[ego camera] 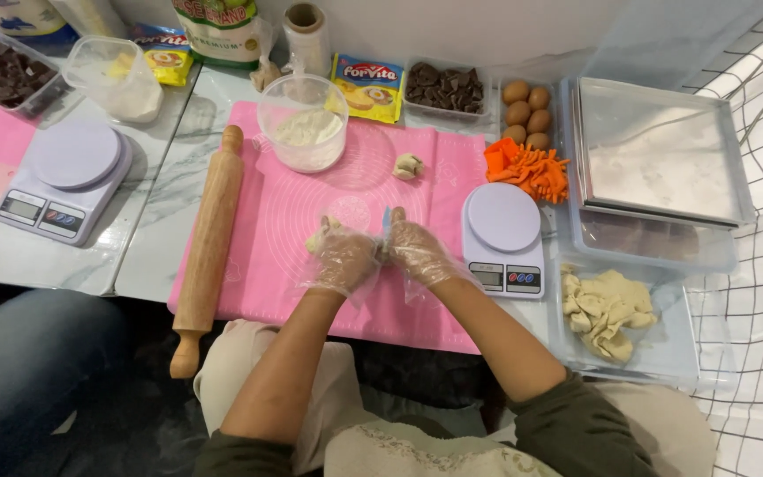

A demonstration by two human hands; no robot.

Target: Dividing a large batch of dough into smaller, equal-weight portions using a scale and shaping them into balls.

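Pale dough, a small lumpy piece, sits on the pink mat under the gloved left hand, whose fingers curl over and mostly hide it. The gloved right hand pinches a thin blue tool, barely discernible.

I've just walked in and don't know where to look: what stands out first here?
The pink mat in the middle, where the gloved left hand and right hand meet over a piece of dough. A long rolling pin lies along the mat's left edge, and a white scale sits at its right.
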